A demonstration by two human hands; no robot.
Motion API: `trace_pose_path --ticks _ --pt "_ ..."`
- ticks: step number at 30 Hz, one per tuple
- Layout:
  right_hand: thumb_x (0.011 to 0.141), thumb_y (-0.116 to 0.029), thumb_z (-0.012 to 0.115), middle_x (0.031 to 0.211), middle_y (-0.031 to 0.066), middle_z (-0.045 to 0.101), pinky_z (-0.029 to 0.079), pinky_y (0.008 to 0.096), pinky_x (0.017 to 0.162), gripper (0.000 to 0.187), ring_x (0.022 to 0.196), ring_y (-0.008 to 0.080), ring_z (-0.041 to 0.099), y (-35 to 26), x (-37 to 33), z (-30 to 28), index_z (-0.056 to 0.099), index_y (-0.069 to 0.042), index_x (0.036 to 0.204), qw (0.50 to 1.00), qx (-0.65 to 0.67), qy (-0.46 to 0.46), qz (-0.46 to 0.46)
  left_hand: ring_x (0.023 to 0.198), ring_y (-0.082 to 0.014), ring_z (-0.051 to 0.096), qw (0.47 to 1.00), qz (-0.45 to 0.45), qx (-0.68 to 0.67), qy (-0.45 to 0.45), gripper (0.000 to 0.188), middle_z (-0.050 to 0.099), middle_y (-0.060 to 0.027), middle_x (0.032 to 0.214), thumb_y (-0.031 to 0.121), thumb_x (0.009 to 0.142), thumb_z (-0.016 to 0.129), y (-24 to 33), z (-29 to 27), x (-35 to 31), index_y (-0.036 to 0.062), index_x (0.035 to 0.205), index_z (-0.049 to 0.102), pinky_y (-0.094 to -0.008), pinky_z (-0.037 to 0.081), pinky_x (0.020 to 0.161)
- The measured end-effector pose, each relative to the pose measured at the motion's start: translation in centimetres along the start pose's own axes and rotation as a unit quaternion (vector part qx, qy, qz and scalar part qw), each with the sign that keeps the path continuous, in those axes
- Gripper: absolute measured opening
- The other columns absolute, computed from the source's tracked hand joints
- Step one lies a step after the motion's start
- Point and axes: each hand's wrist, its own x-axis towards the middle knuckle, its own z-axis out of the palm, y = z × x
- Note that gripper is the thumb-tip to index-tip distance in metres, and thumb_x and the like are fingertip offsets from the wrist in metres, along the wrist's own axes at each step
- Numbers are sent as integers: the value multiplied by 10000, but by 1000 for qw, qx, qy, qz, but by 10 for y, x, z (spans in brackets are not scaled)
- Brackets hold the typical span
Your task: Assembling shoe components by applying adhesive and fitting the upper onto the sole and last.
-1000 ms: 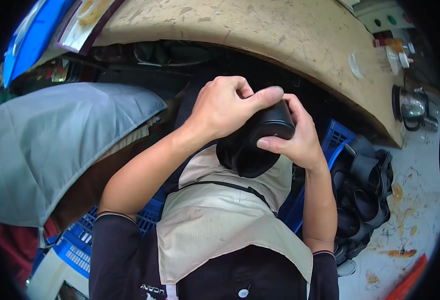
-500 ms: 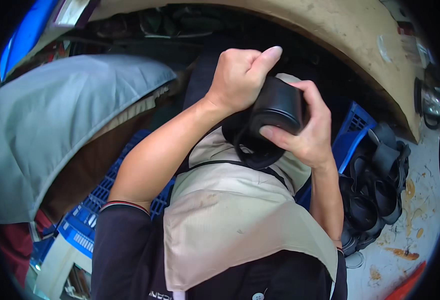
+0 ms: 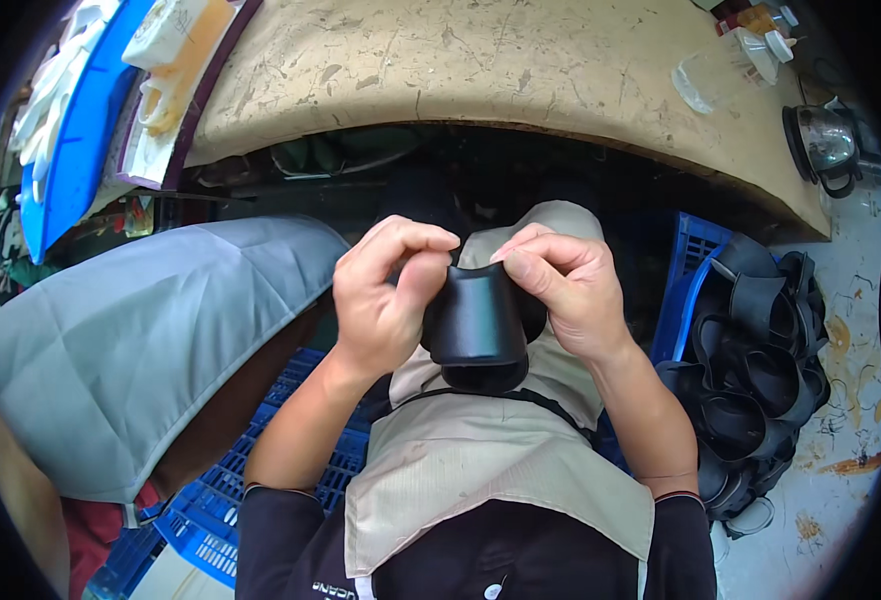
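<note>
A glossy black shoe upper (image 3: 478, 315), curved like a short sleeve, hangs over my lap between my two hands. My left hand (image 3: 385, 290) is closed, its thumb and bent forefinger pinching the left corner of the far edge. At the right corner of that edge, my right hand (image 3: 568, 285) grips with thumb and fingertips together. The upper's smooth outer face is turned up, and a dark opening shows at its near end. Beneath it lies my beige apron (image 3: 490, 450). Part of the upper's sides is hidden behind my fingers.
Beyond my knees stands a worn tan-covered table (image 3: 480, 60). Black shoe uppers (image 3: 755, 370) are heaped in a blue crate (image 3: 682, 270) at right. Another person's grey apron (image 3: 150, 340) is close on my left, above blue crates (image 3: 210, 520). A clear bottle (image 3: 730, 65) lies on the table.
The shoe upper has turned and come down nearer the middle of my lap. My left hand has gone from a raised thumb to a pinch on its edge. The view shows more table.
</note>
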Motion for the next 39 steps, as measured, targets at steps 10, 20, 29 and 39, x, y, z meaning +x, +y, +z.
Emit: trace_pose_path --ticks 10,20,29,39 --pt "954 -136 702 1111 125 702 478 271 899 221 965 162 612 -11 -4 -9 722 2 1125 992 -93 71 49 978 -280 691 939 -56 231 -248 628 703 -146 1208 264 694 909 42 -13 23 -1 1204 656 -324 541 868" --pt "1003 -405 665 1472 163 515 377 350 1114 749 1345 209 497 -8 11 -56 341 -48 1575 948 241 32 -207 1197 -233 542 970 68 -141 184 519 497 -156 1402 143 963 594 47 22 52 3 1443 453 -345 425 1058" --pt "910 -106 727 1258 124 641 477 288 978 746 1105 191 629 -11 38 -70 366 -48 1560 991 -105 1 -86 1022 -228 624 966 -188 94 -149 348 677 -136 1158 11 867 635 -56 -12 -54 -20 1213 634 -333 504 917" --pt "833 41 705 1107 112 696 539 280 872 515 936 177 668 18 32 -13 618 7 1340 939 -279 73 -187 1156 -245 673 957 52 226 -173 515 678 -152 1308 -77 814 685 -20 5 28 -11 1323 643 -312 549 943"
